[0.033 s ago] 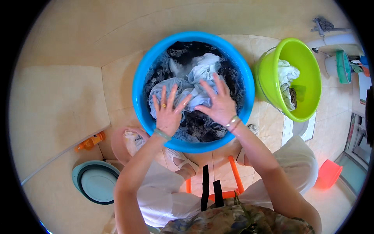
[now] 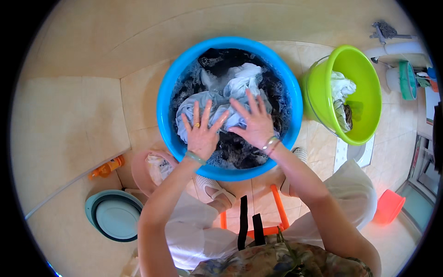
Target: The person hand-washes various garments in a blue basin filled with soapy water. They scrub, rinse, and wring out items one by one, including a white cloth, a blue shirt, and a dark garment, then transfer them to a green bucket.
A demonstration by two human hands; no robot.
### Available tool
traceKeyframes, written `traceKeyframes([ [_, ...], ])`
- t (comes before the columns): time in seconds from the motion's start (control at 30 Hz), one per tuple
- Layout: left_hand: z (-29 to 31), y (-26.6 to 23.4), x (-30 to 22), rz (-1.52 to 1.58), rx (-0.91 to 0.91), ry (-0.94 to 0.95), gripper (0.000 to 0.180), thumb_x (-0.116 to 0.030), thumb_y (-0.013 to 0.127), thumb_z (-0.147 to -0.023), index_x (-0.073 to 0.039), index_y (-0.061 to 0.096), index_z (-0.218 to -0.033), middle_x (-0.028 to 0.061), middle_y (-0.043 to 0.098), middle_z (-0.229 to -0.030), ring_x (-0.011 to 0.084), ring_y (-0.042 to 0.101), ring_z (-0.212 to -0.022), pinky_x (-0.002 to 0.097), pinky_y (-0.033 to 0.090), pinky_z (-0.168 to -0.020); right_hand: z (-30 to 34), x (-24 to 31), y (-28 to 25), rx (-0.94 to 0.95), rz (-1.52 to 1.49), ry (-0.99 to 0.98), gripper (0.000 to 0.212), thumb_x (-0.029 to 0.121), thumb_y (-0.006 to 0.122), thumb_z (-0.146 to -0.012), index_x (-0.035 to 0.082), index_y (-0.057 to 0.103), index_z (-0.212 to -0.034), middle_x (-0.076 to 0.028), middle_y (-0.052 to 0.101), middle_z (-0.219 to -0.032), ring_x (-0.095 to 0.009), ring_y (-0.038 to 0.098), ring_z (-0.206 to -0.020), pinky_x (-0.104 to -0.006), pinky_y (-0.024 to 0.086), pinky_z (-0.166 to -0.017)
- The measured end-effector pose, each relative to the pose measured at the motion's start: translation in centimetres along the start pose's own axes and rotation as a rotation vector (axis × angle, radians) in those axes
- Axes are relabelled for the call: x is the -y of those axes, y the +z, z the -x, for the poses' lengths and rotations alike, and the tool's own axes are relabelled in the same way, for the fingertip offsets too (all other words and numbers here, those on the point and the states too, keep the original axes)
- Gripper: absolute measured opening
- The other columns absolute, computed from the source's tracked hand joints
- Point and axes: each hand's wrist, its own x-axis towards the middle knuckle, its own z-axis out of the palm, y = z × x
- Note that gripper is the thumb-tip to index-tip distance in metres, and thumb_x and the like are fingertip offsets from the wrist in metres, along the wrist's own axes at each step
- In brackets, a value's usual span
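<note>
A round blue basin (image 2: 162,108) holds sudsy, dark-looking water and dark wet cloth (image 2: 242,150). On top lies a bunched, pale blue-grey garment (image 2: 243,82), wet and twisted. My left hand (image 2: 203,137) rests over the garment's near left part, fingers spread, a ring on one finger and a bangle at the wrist. Beside it, my right hand (image 2: 258,125) lies on the garment's right part, its fingers also apart, with a bracelet at the wrist. Neither hand grips the cloth; both palms face down. What lies beneath the hands is hidden.
A lime-green bucket (image 2: 318,90) with white and dark cloth stands right of the basin, near a floor drain (image 2: 367,154). At left are a pink tub (image 2: 140,173), a grey-green collapsible basin (image 2: 92,214) and an orange bottle (image 2: 107,168). An orange-red container (image 2: 389,206) sits at right.
Both hands have shifted very slightly over the garment, the left a little rightward and the right a little leftward. Everything else looks the same.
</note>
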Motion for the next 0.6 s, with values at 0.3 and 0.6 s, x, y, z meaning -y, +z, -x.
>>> traceKeyframes([
  [0.3,-2.2,7.1,2.0,-0.137,0.323,0.042,0.085,-0.022,0.073,-0.074,-0.035,0.032,-0.147,0.0097,0.012,-0.159,0.0386,0.005,-0.145,0.0767,0.005,-0.103,-1.9,-5.2,13.5,0.064,0.080,-0.056,0.052,0.024,0.065,-0.080,0.022,0.051,-0.131,-0.011,0.047,-0.133,-0.038,0.046,-0.119,-0.0556,0.048,-0.088],
  [0.6,-6.9,12.3,3.4,-0.102,0.406,-0.117,0.050,-0.028,0.042,-0.095,-0.013,0.039,-0.143,0.0119,0.026,-0.154,0.0383,0.017,-0.142,0.0677,0.004,-0.111,-2.5,-7.9,18.4,0.346,-0.011,-0.051,0.038,0.029,0.054,-0.090,0.005,0.061,-0.118,-0.021,0.056,-0.126,-0.035,0.055,-0.115,-0.0472,0.047,-0.093],
])
